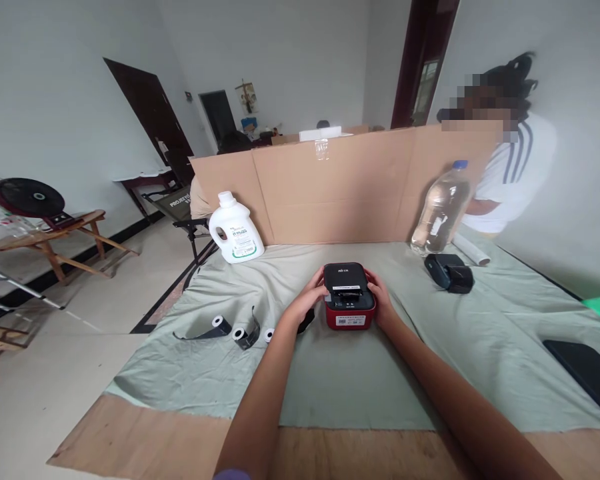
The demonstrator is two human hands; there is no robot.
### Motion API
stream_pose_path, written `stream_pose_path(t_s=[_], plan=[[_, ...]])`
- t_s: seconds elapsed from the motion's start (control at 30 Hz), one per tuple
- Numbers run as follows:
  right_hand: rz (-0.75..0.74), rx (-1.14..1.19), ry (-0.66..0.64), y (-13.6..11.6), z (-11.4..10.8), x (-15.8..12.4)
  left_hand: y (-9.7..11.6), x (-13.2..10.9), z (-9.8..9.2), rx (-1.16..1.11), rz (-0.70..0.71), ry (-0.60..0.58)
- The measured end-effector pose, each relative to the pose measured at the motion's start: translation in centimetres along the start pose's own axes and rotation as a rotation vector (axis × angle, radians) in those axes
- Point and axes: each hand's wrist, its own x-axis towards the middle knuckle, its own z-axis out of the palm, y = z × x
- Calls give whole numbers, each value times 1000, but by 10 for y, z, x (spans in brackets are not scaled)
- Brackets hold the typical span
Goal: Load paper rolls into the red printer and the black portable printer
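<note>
A red and black label printer stands upright on the green cloth in front of me, with a white sticker on its red front. My left hand is wrapped against its left side, the thumb near the top edge. From the other side my right hand grips it, thumb and fingers along the upper right edge. Left of the printer lie a few small rolls of black-backed paper, among them one roll with a long loose strip and another roll with a curled tail. A dark object is partly hidden by my left wrist.
A cardboard screen closes off the back. Before it stand a white detergent jug and a large clear bottle. At right are a dark handheld device, a white tube and a black phone. Another person is behind the screen.
</note>
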Motion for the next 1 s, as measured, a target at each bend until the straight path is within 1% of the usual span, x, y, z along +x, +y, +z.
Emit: stream_pose_path(t_s=[0.17,0.33,0.5,0.6,0.67,0.8,0.9,1.0], plan=[[33,-14,27,-1,1,-3,5,3,-2,13,-46,13],[27,43,-14,-2,3,-3,8,6,-2,38,-84,-1],[43,150,-5,6,0,1,16,-1,-1,19,-129,-55],[71,186,5,9,-1,4,19,-5,-2,0,-132,-67],[75,195,-4,7,0,5,18,-6,-2,-12,-129,-63],[38,175,-65,2,2,4,10,-5,0,-40,-110,-80],[-12,140,-42,2,3,1,9,-4,1,-42,-104,-69],[-36,98,-20,4,2,-2,16,-6,1,7,-142,-21]])
